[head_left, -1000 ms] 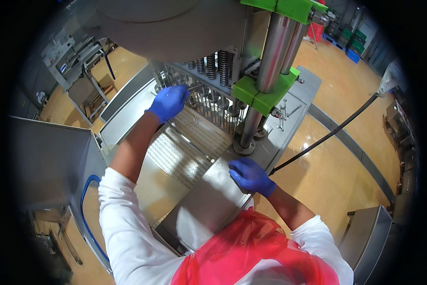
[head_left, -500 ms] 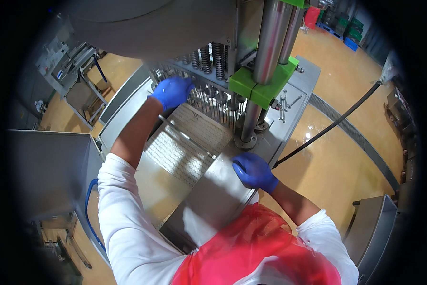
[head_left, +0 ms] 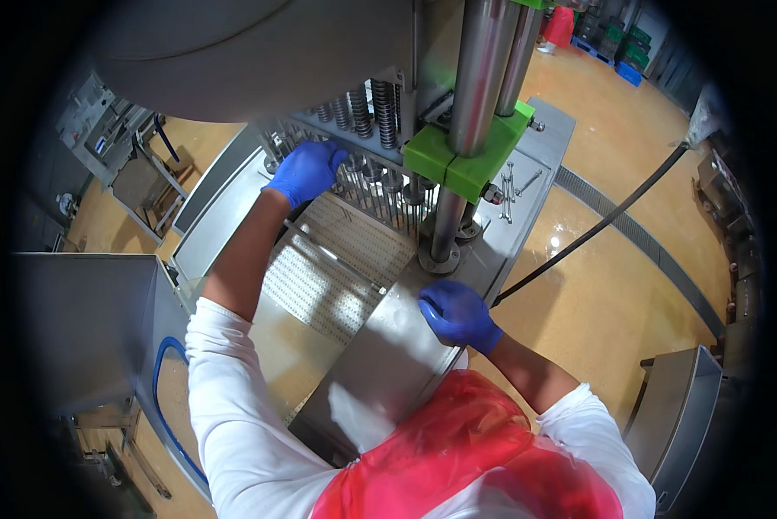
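My left hand (head_left: 304, 174), in a blue glove, reaches into the needle head of a steel machine. Its fingers are curled at the row of thin metal needles (head_left: 367, 186), beneath several coil springs (head_left: 383, 117); what they grip is hidden. Below that hand lies a perforated pale plate (head_left: 319, 285), with a thin metal rod (head_left: 332, 255) across it. My right hand (head_left: 462, 318), also gloved in blue, rests closed on the steel housing (head_left: 380, 346) near its right edge. Whatever its fingers hold, if anything, does not show.
A green clamp block (head_left: 466, 156) grips thick steel columns (head_left: 479, 78) right of the needles. Several loose bolts (head_left: 511, 190) lie on the machine's right ledge. A black hose (head_left: 596, 225) runs off to the right. A blue hose (head_left: 159, 389) hangs at the left. Floor drain grating (head_left: 639, 242) curves beyond.
The whole view has shifted slightly left and down. Both hands keep nearly the same places on the machine. More of a person in a red apron shows at the far upper right.
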The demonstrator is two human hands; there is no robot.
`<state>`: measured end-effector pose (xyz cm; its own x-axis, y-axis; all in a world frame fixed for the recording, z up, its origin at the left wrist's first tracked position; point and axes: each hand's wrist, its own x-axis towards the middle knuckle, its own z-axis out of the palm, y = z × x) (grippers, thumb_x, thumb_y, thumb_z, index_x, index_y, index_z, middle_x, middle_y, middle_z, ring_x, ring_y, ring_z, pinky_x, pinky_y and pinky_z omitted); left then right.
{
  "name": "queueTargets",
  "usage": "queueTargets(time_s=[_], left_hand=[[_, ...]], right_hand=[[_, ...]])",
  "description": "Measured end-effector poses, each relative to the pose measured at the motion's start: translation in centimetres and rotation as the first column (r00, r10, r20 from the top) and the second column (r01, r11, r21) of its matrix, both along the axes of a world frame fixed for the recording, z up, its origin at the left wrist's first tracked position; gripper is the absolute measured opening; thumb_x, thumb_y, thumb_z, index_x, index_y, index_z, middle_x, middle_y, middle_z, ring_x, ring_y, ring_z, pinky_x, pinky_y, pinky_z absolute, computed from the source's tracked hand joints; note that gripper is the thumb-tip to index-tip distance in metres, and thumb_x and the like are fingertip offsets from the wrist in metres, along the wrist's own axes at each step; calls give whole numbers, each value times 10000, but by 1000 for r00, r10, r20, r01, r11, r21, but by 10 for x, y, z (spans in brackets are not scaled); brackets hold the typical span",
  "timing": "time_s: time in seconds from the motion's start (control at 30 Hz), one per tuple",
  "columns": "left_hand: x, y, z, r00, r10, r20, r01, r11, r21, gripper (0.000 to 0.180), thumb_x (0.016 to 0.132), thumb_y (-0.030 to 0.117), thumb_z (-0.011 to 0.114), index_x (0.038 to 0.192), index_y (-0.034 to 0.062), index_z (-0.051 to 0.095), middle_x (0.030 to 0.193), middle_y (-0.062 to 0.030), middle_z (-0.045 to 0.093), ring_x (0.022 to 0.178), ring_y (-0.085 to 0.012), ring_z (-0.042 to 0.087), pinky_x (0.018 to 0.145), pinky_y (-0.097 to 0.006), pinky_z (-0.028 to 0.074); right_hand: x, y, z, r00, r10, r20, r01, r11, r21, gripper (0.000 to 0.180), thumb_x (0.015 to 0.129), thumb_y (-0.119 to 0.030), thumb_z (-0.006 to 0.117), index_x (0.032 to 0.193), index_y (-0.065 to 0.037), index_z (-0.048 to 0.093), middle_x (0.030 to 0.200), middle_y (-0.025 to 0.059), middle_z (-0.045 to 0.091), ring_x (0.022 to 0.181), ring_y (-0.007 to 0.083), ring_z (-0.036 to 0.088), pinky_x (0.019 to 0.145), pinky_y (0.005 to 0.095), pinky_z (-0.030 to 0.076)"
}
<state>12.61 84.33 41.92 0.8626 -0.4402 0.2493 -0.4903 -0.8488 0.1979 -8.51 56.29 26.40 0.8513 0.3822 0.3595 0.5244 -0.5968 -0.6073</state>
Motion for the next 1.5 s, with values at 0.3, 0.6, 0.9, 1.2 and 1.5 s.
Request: queueTargets(time_s=[0.3, 0.6, 0.9, 1.2, 1.5], left_hand=[[-3, -1, 6, 997, 70, -30, -69, 996, 52, 301, 1016, 274, 506, 1009, 14, 658, 970, -259, 690, 961, -465, 643, 871, -538, 504], [-37, 54, -100, 993, 44, -109, -19, 975, 220, 233, 977, 277, 594, 958, 54, 661, 829, -250, 667, 789, -452, 658, 696, -546, 514], [-28, 65, 11, 949, -208, 235, 155, 962, 225, 231, 988, 293, 600, 924, 71, 615, 754, -168, 651, 697, -395, 647, 641, -483, 529], [27, 99, -73, 881, -113, 459, 226, 954, -199, 213, 981, 275, 616, 958, 68, 656, 772, -169, 668, 667, -382, 664, 615, -460, 542], [10, 83, -4, 881, -339, 330, 329, 940, 87, 249, 972, 286, 642, 923, 43, 668, 696, -205, 636, 631, -414, 637, 565, -481, 513]], right_hand=[[2, -2, -5, 999, -9, 32, 9, 1000, -3, 179, 912, -195, 636, 1004, -50, 684, 923, 188, 671, 858, 406, 637, 785, 484, 517], [-1, -4, -7, 998, 44, 45, -46, 998, 36, 154, 908, -189, 634, 968, -56, 682, 884, 185, 659, 851, 400, 631, 770, 494, 506], [2, 2, -4, 998, 19, 64, -23, 998, 56, 154, 902, -167, 641, 978, -41, 685, 877, 180, 664, 830, 395, 639, 765, 484, 519], [3, 6, 4, 1000, 5, 22, -6, 999, 47, 130, 892, -142, 630, 948, -33, 674, 855, 187, 652, 798, 394, 627, 738, 488, 513], [5, 4, -2, 998, 0, 56, -3, 999, 48, 122, 880, -142, 639, 919, -29, 663, 825, 186, 638, 787, 407, 613, 722, 499, 499]])
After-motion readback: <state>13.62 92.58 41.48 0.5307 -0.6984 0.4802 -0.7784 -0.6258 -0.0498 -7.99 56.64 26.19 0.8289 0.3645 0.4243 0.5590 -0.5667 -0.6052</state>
